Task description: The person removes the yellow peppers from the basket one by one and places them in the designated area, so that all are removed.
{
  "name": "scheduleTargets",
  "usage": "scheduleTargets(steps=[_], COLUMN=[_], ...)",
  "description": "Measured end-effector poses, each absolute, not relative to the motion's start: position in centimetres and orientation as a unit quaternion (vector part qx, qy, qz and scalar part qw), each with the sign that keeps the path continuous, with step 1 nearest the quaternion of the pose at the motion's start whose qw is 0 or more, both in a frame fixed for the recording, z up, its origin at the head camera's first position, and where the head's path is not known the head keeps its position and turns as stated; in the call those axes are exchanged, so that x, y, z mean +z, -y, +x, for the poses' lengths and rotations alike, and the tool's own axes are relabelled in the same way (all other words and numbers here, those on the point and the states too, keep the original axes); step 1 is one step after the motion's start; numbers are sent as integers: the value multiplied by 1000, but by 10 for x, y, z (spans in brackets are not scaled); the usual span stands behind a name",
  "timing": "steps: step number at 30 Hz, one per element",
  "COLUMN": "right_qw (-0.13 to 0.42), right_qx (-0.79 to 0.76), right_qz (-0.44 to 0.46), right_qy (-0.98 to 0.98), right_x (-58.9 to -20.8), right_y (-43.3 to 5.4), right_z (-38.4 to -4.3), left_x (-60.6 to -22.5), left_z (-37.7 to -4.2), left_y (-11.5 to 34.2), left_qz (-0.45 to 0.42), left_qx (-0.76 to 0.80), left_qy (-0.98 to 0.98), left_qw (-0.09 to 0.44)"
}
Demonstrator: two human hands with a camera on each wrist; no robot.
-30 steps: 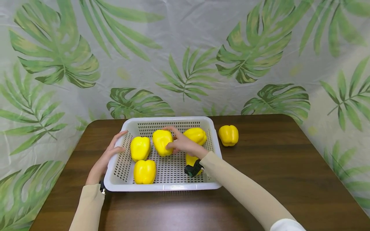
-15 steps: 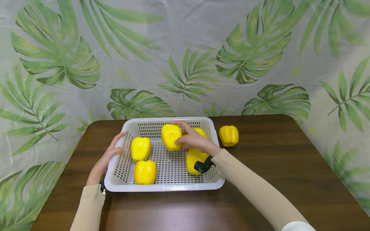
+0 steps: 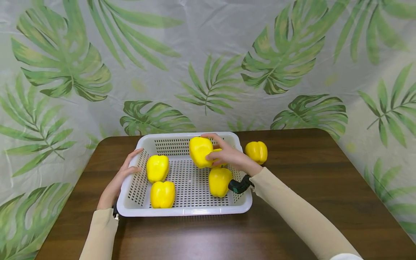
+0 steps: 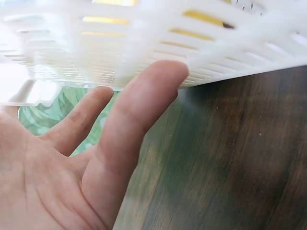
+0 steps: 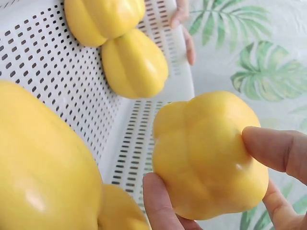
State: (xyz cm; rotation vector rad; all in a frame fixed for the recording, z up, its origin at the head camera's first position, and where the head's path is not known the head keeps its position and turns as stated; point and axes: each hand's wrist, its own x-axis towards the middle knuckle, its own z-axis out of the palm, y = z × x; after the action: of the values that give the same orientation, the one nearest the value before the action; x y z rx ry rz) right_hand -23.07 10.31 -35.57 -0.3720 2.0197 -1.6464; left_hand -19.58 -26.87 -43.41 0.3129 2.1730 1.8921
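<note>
In the head view a yellow bell pepper (image 3: 199,151) is held by my right hand (image 3: 232,156) over the far right part of a white perforated basket (image 3: 184,212). Fingers and thumb grip the pepper from its right side, as the right wrist view shows. My left hand (image 3: 118,179) rests against the basket's left side, its thumb and a finger stretched out straight along the rim and wall. In the left wrist view the thumb (image 4: 139,110) touches the perforated wall. Another pepper (image 3: 221,162) lies behind the held one, mostly hidden by it and the right hand.
On the basket's left lie two peppers, the farther pepper (image 3: 157,168) and the nearer pepper (image 3: 162,195). A pepper (image 3: 219,182) sits at its near right. Outside, one more pepper (image 3: 256,152) stands on the brown wooden table (image 3: 302,162). A leaf-print cloth (image 3: 208,43) hangs behind.
My right hand has carried its pepper to the right and slightly back, from the basket's middle towards its far right. The near-right pepper is now uncovered. My left hand stays at the basket.
</note>
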Motion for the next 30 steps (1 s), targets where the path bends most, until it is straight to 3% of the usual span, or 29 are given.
scheduleTargets(steps=[30], right_qw=[189], right_qx=[-601], right_qz=[-145], right_qy=[-763], right_x=[-348], right_y=[-172], right_z=[-226], left_x=[-435], left_z=[-197], left_y=[267], left_qz=[115], left_qx=[662], left_qy=[-731], left_qw=[118])
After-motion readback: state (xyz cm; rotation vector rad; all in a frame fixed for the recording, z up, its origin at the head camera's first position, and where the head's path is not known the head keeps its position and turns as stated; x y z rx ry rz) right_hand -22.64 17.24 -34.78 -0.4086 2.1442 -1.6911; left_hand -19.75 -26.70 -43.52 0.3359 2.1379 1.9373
